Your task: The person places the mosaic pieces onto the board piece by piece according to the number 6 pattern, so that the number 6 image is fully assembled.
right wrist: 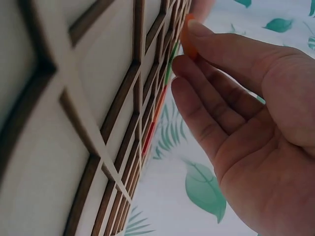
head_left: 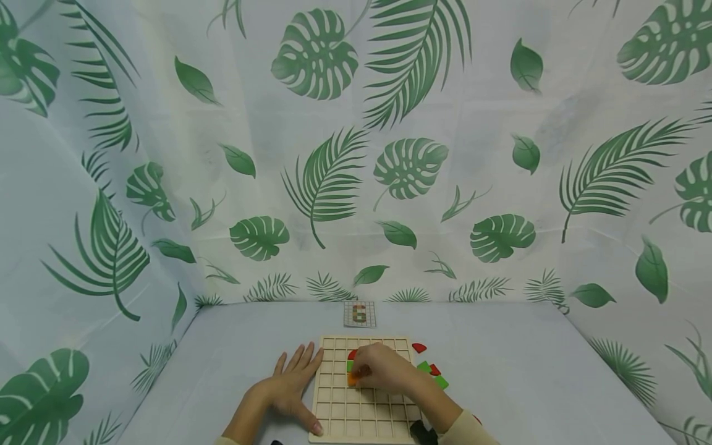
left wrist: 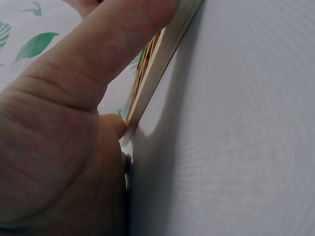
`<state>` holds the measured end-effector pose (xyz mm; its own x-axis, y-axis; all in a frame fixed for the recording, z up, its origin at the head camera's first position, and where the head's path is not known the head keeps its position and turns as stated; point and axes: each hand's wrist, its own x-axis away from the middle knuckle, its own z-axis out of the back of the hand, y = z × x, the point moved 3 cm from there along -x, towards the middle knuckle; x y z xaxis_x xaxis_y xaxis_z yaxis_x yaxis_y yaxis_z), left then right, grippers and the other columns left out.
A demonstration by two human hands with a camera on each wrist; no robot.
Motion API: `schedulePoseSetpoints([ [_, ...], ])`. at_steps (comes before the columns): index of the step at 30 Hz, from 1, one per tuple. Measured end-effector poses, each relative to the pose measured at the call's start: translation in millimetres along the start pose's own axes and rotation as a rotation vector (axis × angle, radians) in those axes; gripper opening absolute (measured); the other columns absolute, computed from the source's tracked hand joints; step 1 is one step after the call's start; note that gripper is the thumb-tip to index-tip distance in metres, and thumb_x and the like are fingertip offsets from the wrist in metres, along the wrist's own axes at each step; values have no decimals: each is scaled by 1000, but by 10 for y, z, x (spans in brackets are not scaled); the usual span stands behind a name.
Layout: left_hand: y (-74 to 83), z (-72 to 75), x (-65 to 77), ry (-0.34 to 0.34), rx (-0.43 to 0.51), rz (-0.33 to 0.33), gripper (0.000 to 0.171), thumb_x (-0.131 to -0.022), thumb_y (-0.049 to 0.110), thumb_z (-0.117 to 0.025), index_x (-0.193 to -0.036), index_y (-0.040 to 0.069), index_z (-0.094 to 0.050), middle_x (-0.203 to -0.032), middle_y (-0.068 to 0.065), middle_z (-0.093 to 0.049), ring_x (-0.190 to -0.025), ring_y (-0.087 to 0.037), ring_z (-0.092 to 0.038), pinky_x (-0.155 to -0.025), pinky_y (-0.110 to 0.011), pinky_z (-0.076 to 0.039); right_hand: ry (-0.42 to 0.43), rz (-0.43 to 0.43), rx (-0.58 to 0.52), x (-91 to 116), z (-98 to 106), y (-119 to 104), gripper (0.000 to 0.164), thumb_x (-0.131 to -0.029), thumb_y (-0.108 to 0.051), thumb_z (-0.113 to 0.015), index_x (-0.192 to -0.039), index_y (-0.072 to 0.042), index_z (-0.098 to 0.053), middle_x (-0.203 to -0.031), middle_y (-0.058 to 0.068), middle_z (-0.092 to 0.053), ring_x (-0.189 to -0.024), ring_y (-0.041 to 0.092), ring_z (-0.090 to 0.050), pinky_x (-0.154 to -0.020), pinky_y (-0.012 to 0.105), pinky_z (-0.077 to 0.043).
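Note:
A square wooden grid board [head_left: 340,426] lies on the white-covered table. With fingers spread, my left hand [head_left: 286,388] rests along its left side; in the left wrist view the thumb [left wrist: 118,34] touches the board's edge [left wrist: 156,73]. My right hand [head_left: 384,369] is over the board and pinches an orange tile [right wrist: 187,39] between thumb and fingers. Just left of those fingers, a red piece [head_left: 352,354] and a green tile [head_left: 350,366] sit in one column of the grid. The right hand hides the cells behind it.
Beyond the board stands or lies a small card [head_left: 360,314] printed with a coloured figure 6 on a grid. Loose pieces lie off the board's right edge, among them a red quarter-round piece [head_left: 419,348] and a green tile [head_left: 442,382]. Leaf-patterned cloth walls [head_left: 411,259] enclose the table.

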<state>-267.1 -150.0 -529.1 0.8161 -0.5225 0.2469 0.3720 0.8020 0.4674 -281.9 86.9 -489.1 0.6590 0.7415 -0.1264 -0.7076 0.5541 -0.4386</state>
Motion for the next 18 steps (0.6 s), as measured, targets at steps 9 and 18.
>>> schedulePoseSetpoints([
  [9,3,1,1,-1,1,4,151,-58,74,-90,-169,15,-4,-175,-19,6,-162,-43,7,-123,-72,7,-5,9,17,-8,-35,13,11,-86,-8,-85,-96,-11,-82,-89,-9,-72,-74,-4,-54,-67,12,-50],
  [18,-5,-3,1,5,4,2,151,-58,74,-90,-169,14,-5,-175,-19,5,-162,-43,7,-123,-72,6,-6,20,49,-17,-33,-10,10,-86,-6,-84,-95,-11,-82,-89,-7,-72,-73,-4,-53,-67,13,-49],
])
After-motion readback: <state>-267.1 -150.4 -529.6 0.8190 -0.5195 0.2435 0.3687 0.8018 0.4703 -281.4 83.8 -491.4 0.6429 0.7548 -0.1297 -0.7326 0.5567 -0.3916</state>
